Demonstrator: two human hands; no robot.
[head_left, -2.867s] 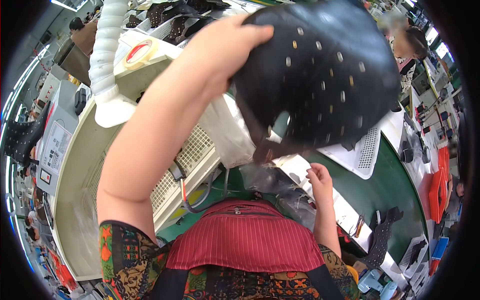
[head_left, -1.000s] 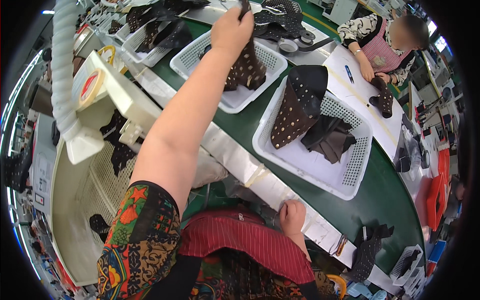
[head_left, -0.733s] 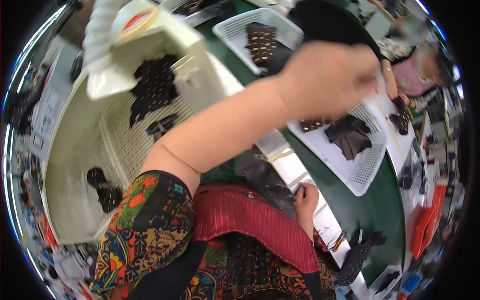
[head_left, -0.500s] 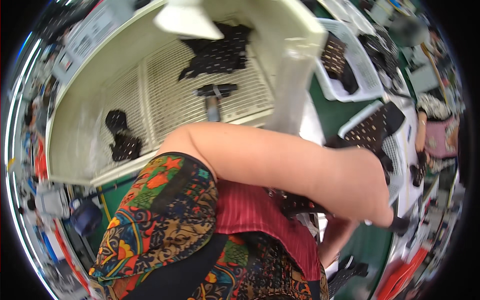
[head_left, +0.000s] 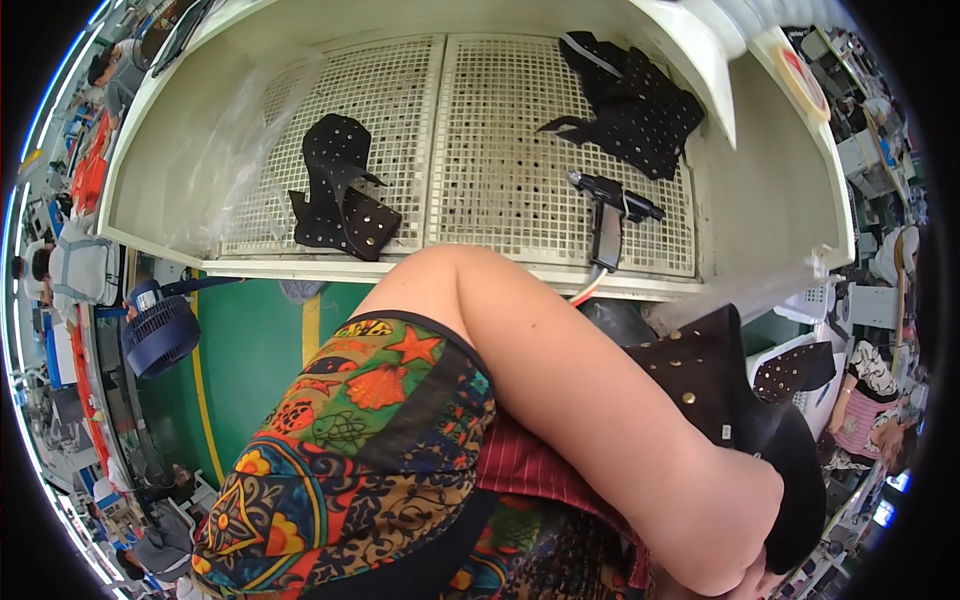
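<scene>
Workshop floor (head_left: 255, 325): green, with yellow lines, showing on the near side of one cream trough (head_left: 775, 190)
Dark studded piece (head_left: 700, 375): one, at lower right, partly behind the left forearm; it slants up from beside the wrist, apparently propped by a hold lower down
Left hand (head_left: 722, 550): bent sharply downward beside the piece; its grip is hidden, so whether it is clamped or apart cannot be told
Right hand (head_left: 768, 583): probably the fingers below, together or apart unclear
Spray gun (head_left: 605, 225): one, on the right of two grid panels, handle toward the person, perhaps for easy reach
Studded heaps: two, a left heap (head_left: 340, 190) and a right heap (head_left: 635, 105), perhaps spaced to avoid rubbing; overlaps hide the piece count
Tape roll (head_left: 800, 82): one, at the trough's right end
Fan (head_left: 160, 335): one, left
</scene>
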